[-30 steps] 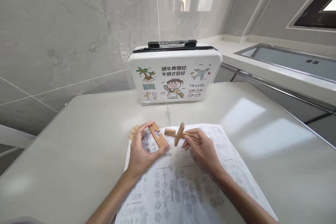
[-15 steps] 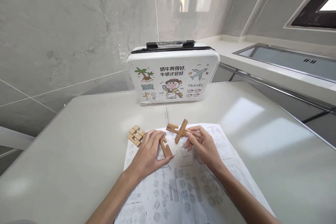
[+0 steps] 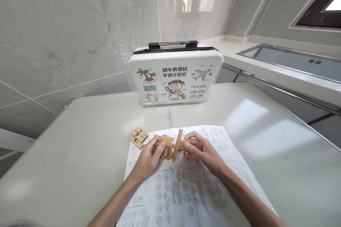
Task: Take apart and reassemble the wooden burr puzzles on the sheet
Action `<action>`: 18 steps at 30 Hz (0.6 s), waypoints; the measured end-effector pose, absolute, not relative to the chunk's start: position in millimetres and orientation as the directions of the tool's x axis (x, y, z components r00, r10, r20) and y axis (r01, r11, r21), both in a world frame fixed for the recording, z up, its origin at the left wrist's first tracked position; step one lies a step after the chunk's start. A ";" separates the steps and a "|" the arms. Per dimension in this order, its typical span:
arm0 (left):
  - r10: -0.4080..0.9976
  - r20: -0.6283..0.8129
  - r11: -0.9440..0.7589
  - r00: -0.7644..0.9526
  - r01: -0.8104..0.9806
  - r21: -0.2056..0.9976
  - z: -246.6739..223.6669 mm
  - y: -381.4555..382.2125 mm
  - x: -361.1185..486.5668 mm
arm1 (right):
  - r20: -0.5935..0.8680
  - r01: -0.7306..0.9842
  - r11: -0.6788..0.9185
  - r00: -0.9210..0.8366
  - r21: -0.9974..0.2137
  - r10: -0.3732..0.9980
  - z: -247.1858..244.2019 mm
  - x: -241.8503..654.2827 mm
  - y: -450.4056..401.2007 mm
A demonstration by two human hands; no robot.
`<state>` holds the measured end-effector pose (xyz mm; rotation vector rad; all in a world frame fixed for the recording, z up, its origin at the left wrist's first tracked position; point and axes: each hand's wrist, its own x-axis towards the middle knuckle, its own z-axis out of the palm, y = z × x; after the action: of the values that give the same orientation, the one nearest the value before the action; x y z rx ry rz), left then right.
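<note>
Two crossed wooden puzzle pieces (image 3: 177,144) are held above the printed sheet (image 3: 183,184). My left hand (image 3: 151,156) is closed, its thumb pressing on the notched left end of the crossed pair. Another wooden piece (image 3: 169,154) shows below that end, against the left fingers and partly hidden by them. My right hand (image 3: 200,149) pinches the pair's right end between thumb and fingers. Just beyond the left hand, a small group of wooden pieces (image 3: 138,137) lies at the sheet's upper left edge.
A white travel case (image 3: 170,78) with cartoon prints and clear plastic wrap stands at the back, near the grey tiled wall (image 3: 80,35). Sheet and pieces lie on a pale glossy table (image 3: 87,138). At the right is a counter with a metal-framed inset (image 3: 293,62).
My left hand has turned and taken hold of the crossed pair's left end, keeping its notched piece lower down. The right hand has tilted the pair and brought it slightly left.
</note>
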<state>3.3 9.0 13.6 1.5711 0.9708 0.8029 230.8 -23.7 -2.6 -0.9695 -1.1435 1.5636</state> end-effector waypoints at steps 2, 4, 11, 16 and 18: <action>0.874 -0.003 -0.034 0.486 0.068 0.997 16.4 9.0 4.5 | -0.021 -0.260 -0.107 -0.312 -0.960 0.950 -0.8 232.5 -24.2; 0.848 -0.011 0.010 0.530 0.005 1.000 18.1 9.2 5.4 | 0.017 -0.278 -0.102 -0.393 -0.955 0.919 0.1 234.8 -24.5; 0.804 -0.023 0.069 0.595 -0.055 0.996 18.7 8.4 6.7 | 0.055 -0.349 -0.123 -0.458 -0.929 0.887 -3.8 237.2 -24.3; 0.822 -0.036 0.093 0.568 -0.072 0.993 14.7 7.3 7.1 | 0.059 -0.413 -0.108 -0.372 -0.905 0.926 -14.1 234.9 -23.0; 0.820 -0.051 0.095 0.570 -0.047 0.994 12.8 7.1 7.0 | 0.045 -0.428 -0.112 -0.339 -0.897 0.940 -17.9 235.1 -23.1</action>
<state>7.0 7.1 12.8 1.3283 0.7429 0.7392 235.1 -23.1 -17.9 -0.6983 -1.0744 1.6647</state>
